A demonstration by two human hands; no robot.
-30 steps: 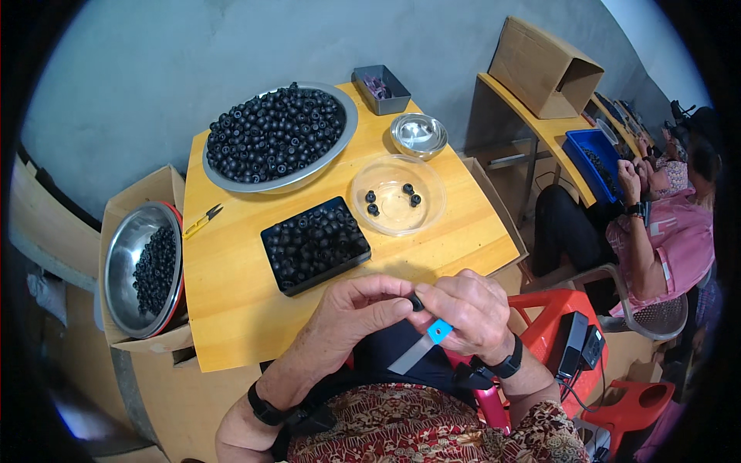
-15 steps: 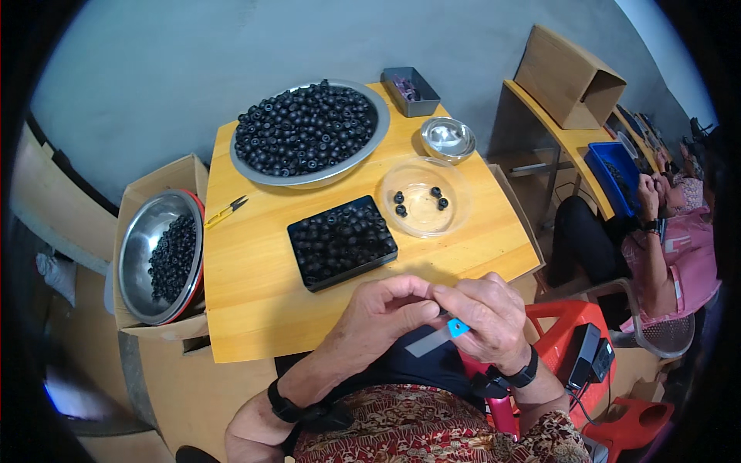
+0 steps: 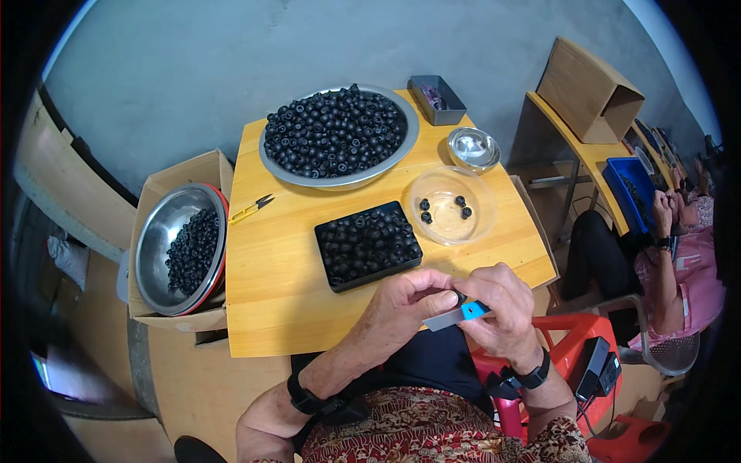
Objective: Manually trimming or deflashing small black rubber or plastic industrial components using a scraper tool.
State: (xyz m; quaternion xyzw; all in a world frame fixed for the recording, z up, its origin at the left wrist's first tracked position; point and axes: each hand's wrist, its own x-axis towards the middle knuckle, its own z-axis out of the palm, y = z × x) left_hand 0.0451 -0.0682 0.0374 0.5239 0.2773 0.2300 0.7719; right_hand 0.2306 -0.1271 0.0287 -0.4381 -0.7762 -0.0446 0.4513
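At the lower centre of the frame, the left hand (image 3: 409, 301) and right hand (image 3: 498, 307) meet around a small black piece (image 3: 461, 296).

The left thumb and forefinger are pinched together on the piece, which is mostly hidden between the fingertips; the right fingers are curled closed round the blue end of a flat grey strip (image 3: 443, 320) that points left, their tips against the piece. At mid-frame, a black box (image 3: 378, 275) full of similar pieces sits on the yellow table (image 3: 270, 309), just beyond the left hand. To its upper right, a clear tub (image 3: 445, 225) holds four pieces; at upper centre, a wide metal bowl (image 3: 412, 123) is heaped with them. Yellow-handled snips (image 3: 251, 209) lie near the table's left edge.
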